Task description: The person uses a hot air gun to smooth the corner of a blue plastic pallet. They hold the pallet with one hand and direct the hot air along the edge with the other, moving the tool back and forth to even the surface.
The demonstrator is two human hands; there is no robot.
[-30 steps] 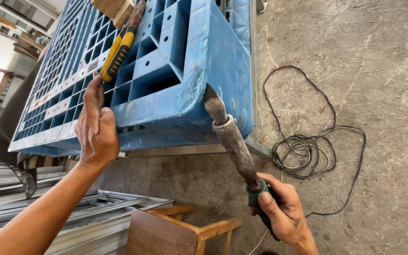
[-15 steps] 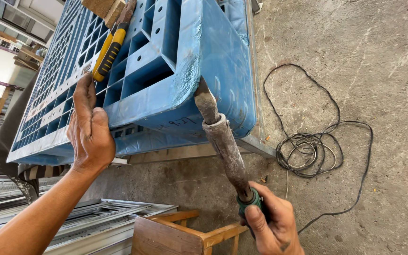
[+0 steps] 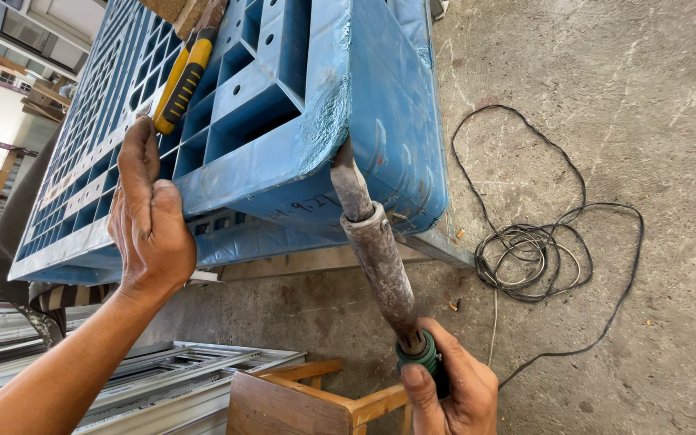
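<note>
Head view — the blue pallet (image 3: pixel 380 121) is steadied by the flat, unclenched left hand (image 3: pixel 151 221); the soldering iron (image 3: pixel 372 242), its tip pressed against the pallet's corner, is clamped in the right hand (image 3: pixel 453 391).

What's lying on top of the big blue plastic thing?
On the blue pallet lies a yellow-and-black tool handle, with wooden pieces beside it. The tool's working end is cut off by the picture's edge.

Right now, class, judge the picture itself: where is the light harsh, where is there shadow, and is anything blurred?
Head view: daylight burns out the top-left background; the blue pallet is evenly lit, with shade beneath it; the left hand, the right hand and the rusty iron tool look sharp; straight edges bow slightly towards the frame's borders.
</note>
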